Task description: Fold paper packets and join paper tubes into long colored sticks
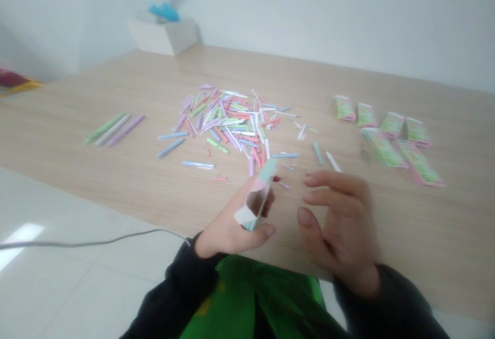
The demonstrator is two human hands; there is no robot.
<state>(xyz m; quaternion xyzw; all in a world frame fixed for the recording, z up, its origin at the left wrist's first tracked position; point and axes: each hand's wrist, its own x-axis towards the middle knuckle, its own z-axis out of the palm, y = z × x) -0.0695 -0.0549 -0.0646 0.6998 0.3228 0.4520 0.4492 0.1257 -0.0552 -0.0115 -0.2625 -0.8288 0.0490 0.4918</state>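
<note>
**Well, left hand [228, 220] pinches folded paper sleeve [257, 195] above wooden table [116, 184]**

On the far left, beyond the table edge, is a dark red and yellow object [13, 81], too blurred to tell what it is. A grey cable [88, 243] runs over the white tile floor [77, 298] and reaches the dark left sleeve [174, 287]. At the far end of the table stands a white box [162, 37] with a blue item [164, 12] on top. On the left part of the table, three long paper strips [114, 129] lie side by side, in green, white and purple. In the middle is a loose heap of short pastel paper strips [220, 117], and some pieces are lying apart from it on the near side.

Just near this heap, the left hand grips the sleeve between thumb and fingers. The sleeve stands tilted, and it shows pale green, pink and white, with a hollow end. The right hand [340, 225] is a little blurred and is apart from the left one, with curved, slightly spread fingers, and it holds nothing. Green mesh cloth [251, 298] shows between the arms. On the right side of the table lie six green and pink paper packets [386, 133], four in a far row and two longer ones nearer.
</note>
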